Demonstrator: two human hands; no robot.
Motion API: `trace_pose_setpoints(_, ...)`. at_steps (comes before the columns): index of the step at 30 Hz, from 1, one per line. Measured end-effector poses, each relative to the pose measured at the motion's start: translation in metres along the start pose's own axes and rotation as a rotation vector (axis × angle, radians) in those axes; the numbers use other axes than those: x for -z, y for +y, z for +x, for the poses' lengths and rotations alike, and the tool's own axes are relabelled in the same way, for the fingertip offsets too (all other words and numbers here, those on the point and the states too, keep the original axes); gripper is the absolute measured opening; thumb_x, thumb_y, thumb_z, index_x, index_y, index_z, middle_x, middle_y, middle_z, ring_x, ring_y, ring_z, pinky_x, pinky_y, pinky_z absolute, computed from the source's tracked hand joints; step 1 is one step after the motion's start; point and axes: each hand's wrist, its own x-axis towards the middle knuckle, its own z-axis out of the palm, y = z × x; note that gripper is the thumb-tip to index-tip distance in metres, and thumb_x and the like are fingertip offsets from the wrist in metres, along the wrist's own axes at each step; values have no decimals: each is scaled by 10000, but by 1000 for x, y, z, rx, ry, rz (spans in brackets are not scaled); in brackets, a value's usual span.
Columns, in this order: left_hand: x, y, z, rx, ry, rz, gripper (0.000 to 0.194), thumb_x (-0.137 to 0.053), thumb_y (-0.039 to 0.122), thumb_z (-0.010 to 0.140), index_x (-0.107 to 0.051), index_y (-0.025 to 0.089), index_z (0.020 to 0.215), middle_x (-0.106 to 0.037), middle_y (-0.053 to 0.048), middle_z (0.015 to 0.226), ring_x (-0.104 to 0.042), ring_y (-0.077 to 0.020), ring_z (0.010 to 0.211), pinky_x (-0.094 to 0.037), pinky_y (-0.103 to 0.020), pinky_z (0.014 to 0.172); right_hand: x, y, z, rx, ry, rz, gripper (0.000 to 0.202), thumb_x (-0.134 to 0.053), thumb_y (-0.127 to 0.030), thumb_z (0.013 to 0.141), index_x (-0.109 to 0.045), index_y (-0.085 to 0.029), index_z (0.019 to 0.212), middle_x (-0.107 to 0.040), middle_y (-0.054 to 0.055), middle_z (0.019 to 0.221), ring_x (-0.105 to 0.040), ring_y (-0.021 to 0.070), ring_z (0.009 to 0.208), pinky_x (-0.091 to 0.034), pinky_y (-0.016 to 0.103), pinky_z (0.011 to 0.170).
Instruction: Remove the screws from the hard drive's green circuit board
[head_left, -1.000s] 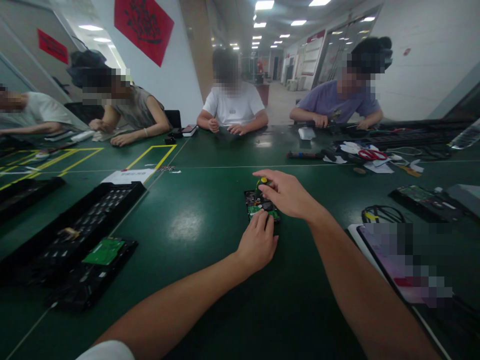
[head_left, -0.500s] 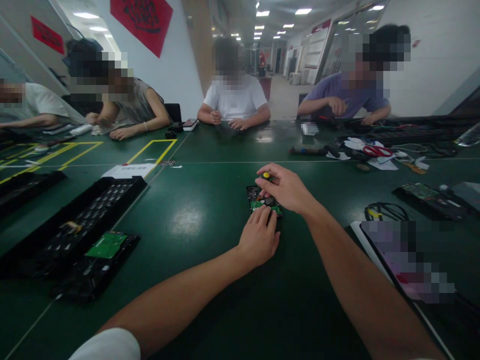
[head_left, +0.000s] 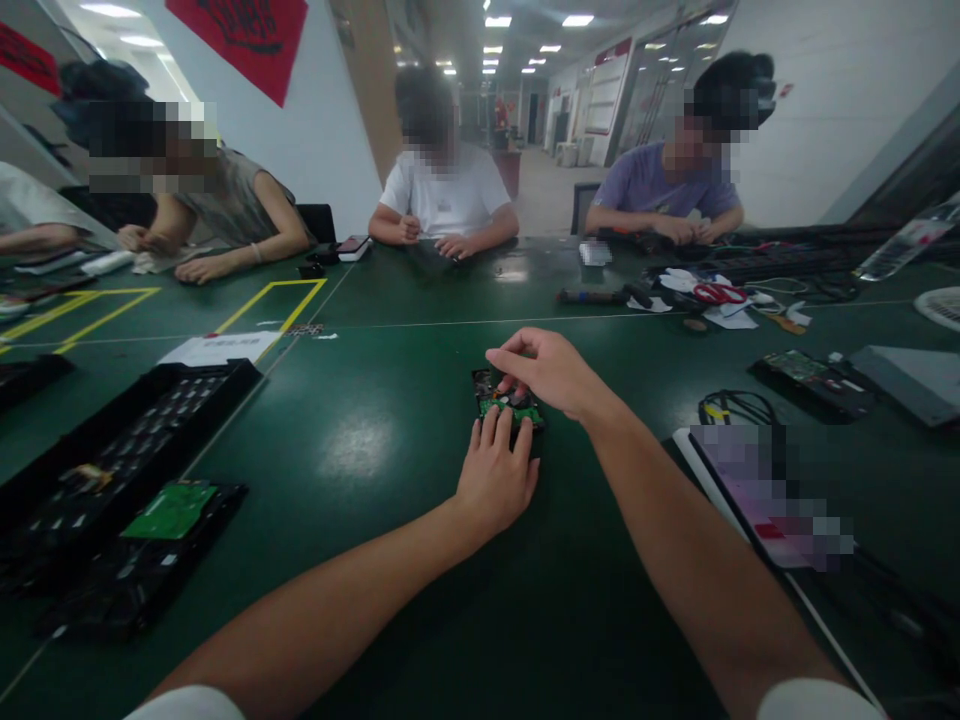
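Note:
A small black device with green circuit boards [head_left: 489, 408] lies on the green table in front of me. My left hand [head_left: 497, 465] rests on its near edge, palm down, with the fingers spread over the green board. Above the far right part of the device is my right hand [head_left: 544, 372], its thumb and fingers curled together. Whatever it may hold is hidden behind the fingers. The middle of the device is partly covered by both hands.
On the left lie a long black tray [head_left: 161, 425] and a black unit with a green board [head_left: 171, 510]. To the right are a tablet-like object [head_left: 739, 490], coiled cables [head_left: 739, 408] and another black device [head_left: 814, 385]. Several people sit across the table.
The view has shifted right, so the table's contents appear farther left. The yellow tip seen between my right fingers is no longer visible. My left fingers are more spread over the board.

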Motion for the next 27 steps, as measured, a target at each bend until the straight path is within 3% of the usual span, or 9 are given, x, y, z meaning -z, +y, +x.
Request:
trace_pose_setpoints(2,2,0,0,-2,1,2,568,-537,336,1006,-453,130,1528,-440,-257,1580,-380,-443,1514,-394,-674,1196,-2,2,2,-3,25,40,253,-753,-430,937,-636,-207,910,-746,48,775,-703,156,624,-539,236,507)
trace_pose_setpoints(6,2,0,0,-30,3,-16,553,-529,324,1005,-450,131,1517,-465,-238,1567,-414,-398,1507,-420,-596,1218,-4,5,5,56,15,135,189,-705,-404,971,-697,-237,1059,-766,32,967,-676,105,609,-508,198,478)
trace_pose_setpoints(11,-1,-2,1,-88,-13,-33,549,-509,330,1015,-445,117,1517,-469,-233,1585,-399,-379,1532,-409,-566,1236,-1,3,6,13,1,183,208,-665,-417,1003,-729,-219,1019,-727,20,818,-697,117,645,-567,201,579)
trace_pose_setpoints(15,0,-4,1,-106,-26,-27,572,-510,340,1014,-444,89,1524,-463,-258,1589,-392,-398,1536,-402,-575,1234,0,-3,5,-70,-15,291,146,-597,-326,1028,-672,-207,988,-743,46,945,-732,134,688,-611,243,635)
trace_pose_setpoints(21,3,-5,1,-110,-25,-13,576,-504,349,1016,-456,73,1518,-470,-266,1582,-402,-411,1527,-391,-564,1236,10,-1,3,43,-5,0,218,-647,-424,998,-715,-234,1082,-728,18,854,-666,128,630,-542,233,558)
trace_pose_setpoints(27,2,-5,1,-103,-24,-40,579,-518,340,1003,-442,96,1522,-458,-263,1592,-399,-405,1529,-389,-575,1232,13,1,3,133,127,-289,406,-741,-609,894,-725,-207,947,-761,59,831,-718,210,755,-560,326,702)
